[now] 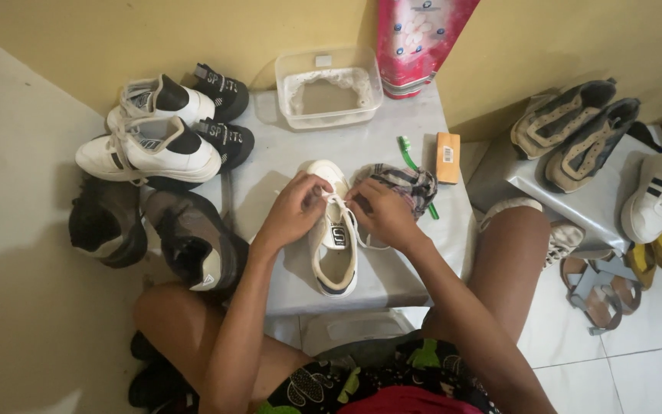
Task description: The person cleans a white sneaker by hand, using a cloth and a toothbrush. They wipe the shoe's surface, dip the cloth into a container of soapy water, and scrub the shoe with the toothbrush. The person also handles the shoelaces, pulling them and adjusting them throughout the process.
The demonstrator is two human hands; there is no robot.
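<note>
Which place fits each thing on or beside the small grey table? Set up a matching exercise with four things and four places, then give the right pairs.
Things:
1. cream shoe
2. clear plastic tub
3. green toothbrush
4. white and black sneakers

Places:
A. at the table's far edge, by the wall
B. between the left hand and right hand, at its laces
C. on the table's left side
D. beside the checked cloth

Pairs: 1-B, 2-A, 3-D, 4-C
</note>
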